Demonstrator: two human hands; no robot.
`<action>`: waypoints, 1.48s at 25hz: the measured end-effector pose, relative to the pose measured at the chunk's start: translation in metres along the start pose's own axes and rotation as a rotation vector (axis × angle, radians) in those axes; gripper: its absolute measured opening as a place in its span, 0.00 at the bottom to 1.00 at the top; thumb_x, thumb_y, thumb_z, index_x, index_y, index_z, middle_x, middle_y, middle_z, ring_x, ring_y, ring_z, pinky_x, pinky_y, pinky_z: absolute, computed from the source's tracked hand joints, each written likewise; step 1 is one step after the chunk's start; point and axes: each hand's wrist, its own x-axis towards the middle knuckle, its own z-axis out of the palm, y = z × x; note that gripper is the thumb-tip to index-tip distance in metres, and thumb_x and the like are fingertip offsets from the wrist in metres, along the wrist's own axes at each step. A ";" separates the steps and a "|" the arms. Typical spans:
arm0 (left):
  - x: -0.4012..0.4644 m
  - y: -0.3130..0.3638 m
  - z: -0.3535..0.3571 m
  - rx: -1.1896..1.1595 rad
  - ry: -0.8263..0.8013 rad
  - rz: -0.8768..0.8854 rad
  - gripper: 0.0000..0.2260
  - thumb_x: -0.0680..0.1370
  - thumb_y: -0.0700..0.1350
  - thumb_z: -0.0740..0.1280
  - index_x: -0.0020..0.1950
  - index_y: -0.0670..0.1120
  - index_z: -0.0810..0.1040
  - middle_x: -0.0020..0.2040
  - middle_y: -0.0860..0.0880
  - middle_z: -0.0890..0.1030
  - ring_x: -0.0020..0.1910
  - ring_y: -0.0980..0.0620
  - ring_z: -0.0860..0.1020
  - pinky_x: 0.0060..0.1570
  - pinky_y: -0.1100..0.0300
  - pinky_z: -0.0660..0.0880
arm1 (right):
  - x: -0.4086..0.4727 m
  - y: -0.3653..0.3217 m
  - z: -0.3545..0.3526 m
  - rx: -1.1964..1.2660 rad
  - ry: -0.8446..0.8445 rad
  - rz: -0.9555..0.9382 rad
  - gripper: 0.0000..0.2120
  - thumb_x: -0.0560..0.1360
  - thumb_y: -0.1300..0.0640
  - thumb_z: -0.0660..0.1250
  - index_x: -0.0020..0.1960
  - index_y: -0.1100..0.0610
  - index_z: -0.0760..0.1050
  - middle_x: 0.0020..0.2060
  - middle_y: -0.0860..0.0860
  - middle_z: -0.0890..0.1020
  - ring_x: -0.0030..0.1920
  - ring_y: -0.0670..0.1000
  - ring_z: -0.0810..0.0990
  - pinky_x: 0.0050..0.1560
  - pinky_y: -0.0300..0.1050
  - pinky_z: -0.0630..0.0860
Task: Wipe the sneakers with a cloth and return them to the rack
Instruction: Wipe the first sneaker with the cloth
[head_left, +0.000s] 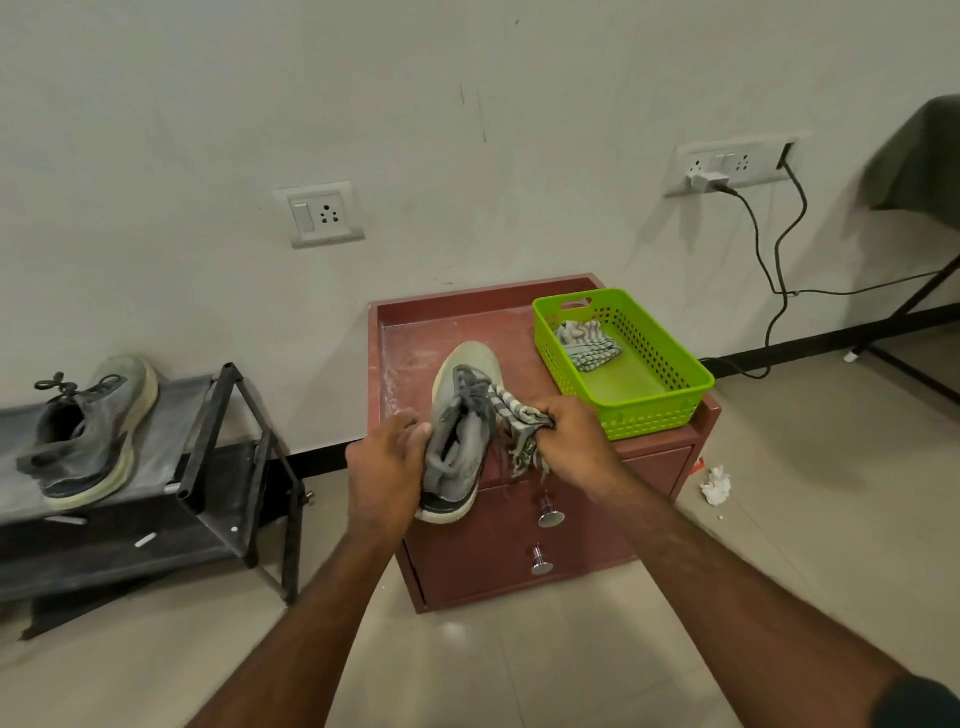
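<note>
Over the red cabinet (415, 332), left hand (382, 467) gripping grey sneaker (460, 431), right hand (574, 441) clenched on striped cloth (514, 421) against its laces. Second sneaker (88, 431) on left rack (208, 415). No readable brand or writing.

Grey sneaker (457, 431) with pale sole, toe pointing far, heel overhanging the near edge of the bench. Striped cloth (514, 421) bunched against its right side. Second grey sneaker (88, 431) on the black rack's (218, 441) top shelf, far left.
</note>
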 end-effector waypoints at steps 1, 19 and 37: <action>-0.004 0.006 -0.009 0.024 0.016 0.041 0.11 0.82 0.51 0.65 0.47 0.47 0.82 0.36 0.56 0.81 0.35 0.62 0.79 0.37 0.65 0.74 | 0.000 0.002 0.002 -0.018 -0.057 0.002 0.18 0.72 0.67 0.67 0.51 0.47 0.85 0.45 0.43 0.87 0.45 0.43 0.83 0.45 0.44 0.80; 0.013 0.003 -0.057 -0.235 -0.366 -0.103 0.05 0.72 0.30 0.74 0.45 0.38 0.84 0.43 0.44 0.86 0.45 0.50 0.84 0.43 0.53 0.82 | -0.002 -0.015 -0.013 -0.024 0.051 -0.065 0.15 0.72 0.63 0.68 0.56 0.50 0.84 0.55 0.50 0.85 0.57 0.49 0.82 0.53 0.40 0.76; 0.017 -0.025 -0.050 0.048 0.032 -0.076 0.04 0.79 0.38 0.68 0.50 0.46 0.81 0.46 0.50 0.84 0.46 0.51 0.82 0.51 0.46 0.82 | 0.009 -0.030 0.005 -0.241 0.008 -0.308 0.16 0.67 0.52 0.62 0.53 0.43 0.78 0.39 0.43 0.84 0.43 0.49 0.82 0.50 0.54 0.77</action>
